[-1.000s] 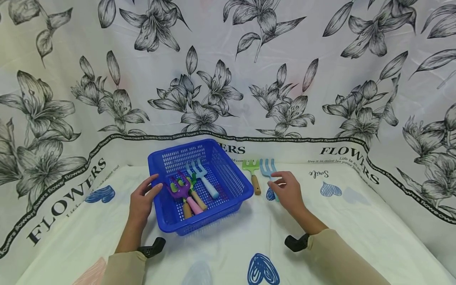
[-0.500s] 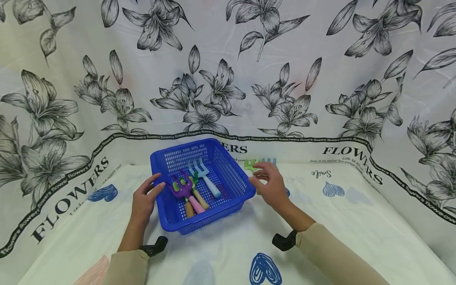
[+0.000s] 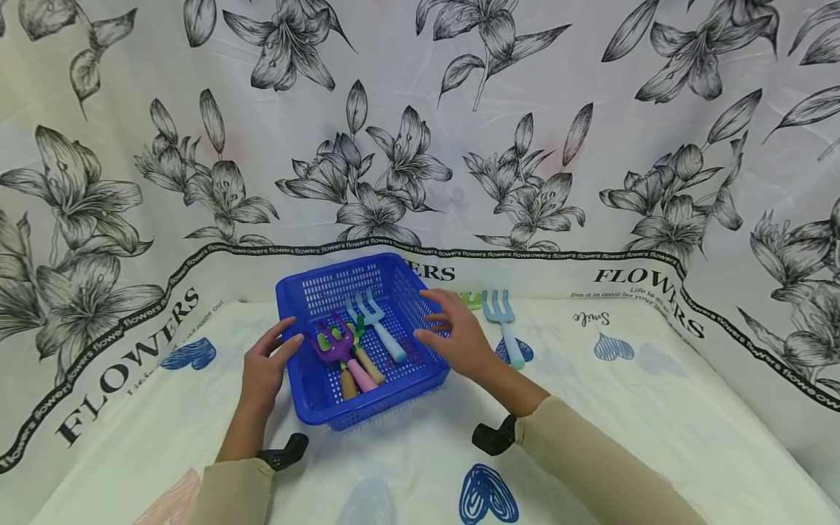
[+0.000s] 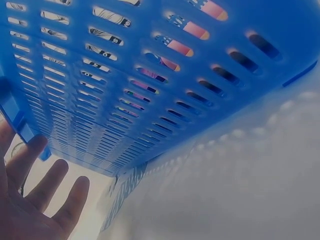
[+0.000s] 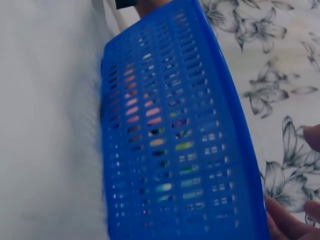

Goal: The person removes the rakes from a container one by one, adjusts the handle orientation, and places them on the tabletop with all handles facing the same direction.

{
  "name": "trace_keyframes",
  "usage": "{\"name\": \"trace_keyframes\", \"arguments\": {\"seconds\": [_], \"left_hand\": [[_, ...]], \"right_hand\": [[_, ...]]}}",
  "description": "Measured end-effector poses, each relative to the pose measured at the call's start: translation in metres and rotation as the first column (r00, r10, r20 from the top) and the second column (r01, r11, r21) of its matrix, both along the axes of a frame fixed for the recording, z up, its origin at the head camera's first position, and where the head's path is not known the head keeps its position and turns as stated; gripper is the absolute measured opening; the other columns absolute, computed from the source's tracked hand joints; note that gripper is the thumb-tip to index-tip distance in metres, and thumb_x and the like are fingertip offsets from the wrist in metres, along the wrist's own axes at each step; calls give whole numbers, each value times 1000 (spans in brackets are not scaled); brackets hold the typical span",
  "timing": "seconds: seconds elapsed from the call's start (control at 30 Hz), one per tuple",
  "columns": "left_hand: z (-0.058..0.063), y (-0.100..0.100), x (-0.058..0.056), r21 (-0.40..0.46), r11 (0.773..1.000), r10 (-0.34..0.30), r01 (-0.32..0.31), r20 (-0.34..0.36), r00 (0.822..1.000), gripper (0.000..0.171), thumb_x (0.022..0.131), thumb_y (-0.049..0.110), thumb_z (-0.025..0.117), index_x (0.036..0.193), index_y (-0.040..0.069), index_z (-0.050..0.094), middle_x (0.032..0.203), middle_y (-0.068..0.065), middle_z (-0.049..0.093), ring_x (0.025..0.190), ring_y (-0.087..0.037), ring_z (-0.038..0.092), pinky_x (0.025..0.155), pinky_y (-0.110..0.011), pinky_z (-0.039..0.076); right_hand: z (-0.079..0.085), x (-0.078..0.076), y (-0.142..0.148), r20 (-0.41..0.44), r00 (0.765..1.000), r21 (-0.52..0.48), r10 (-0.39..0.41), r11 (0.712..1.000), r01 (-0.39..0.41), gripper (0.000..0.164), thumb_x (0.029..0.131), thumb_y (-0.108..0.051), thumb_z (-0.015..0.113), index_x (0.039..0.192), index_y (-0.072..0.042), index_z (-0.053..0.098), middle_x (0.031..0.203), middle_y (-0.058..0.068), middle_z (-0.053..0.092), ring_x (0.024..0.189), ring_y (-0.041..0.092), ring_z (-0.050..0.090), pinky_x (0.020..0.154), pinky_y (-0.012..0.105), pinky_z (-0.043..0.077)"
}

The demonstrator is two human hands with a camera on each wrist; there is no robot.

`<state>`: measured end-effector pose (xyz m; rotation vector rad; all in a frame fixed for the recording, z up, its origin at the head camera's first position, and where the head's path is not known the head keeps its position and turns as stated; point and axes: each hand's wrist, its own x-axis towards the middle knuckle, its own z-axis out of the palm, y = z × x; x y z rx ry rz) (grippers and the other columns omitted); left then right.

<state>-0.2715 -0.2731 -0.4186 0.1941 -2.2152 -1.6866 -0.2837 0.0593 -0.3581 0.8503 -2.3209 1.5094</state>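
A blue plastic basket (image 3: 394, 384) holds several small hand forks. Inside it lie a purple fork with a pink handle (image 3: 338, 347), a light blue fork (image 3: 382, 327) and green-headed tools with wooden handles (image 3: 370, 367). My left hand (image 3: 262, 364) rests at the basket's left rim, fingers spread and loosely extended, also in the left wrist view. My right hand (image 3: 456, 332) hovers over the right rim with nothing between its loosely bent fingers. Beyond it, on the cloth, lies a blue fork (image 3: 504, 324); a green fork (image 3: 471, 300) is mostly hidden behind that hand.
White cloth with printed hearts (image 3: 487, 496) covers the surface. Behind it rises a flower-printed curtain (image 3: 394, 175). A black wrist mount (image 3: 285, 453) sits on the left wrist, another wrist mount (image 3: 495, 436) on the right.
My right hand has moved left, from beside the blue fork, across the green fork, to the basket's right rim. The left hand stays at its rim, and the basket's contents look the same.
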Motion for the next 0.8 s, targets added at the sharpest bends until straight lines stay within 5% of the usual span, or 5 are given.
{"name": "trace_keyframes", "arguments": {"seconds": [0.53,0.8], "left_hand": [[0,5,-4,-12,1000,6,-6,6,1000,57,94,42,62,144,21,49,151,-9,39,138,-35,34,106,-59,32],[0,2,0,-7,1000,13,-13,22,1000,61,92,48,62,145,21,49,152,-9,39,139,-36,33,107,-60,30]], "right_hand": [[9,-1,-31,183,965,168,187,961,-218,85,88,-26,74,154,-32,23,157,-1,23,124,26,53,91,35,51],[9,-9,-48,313,908,237,278,903,-358,81,89,-27,72,154,-33,24,153,0,36,124,28,53,90,38,52]]}}
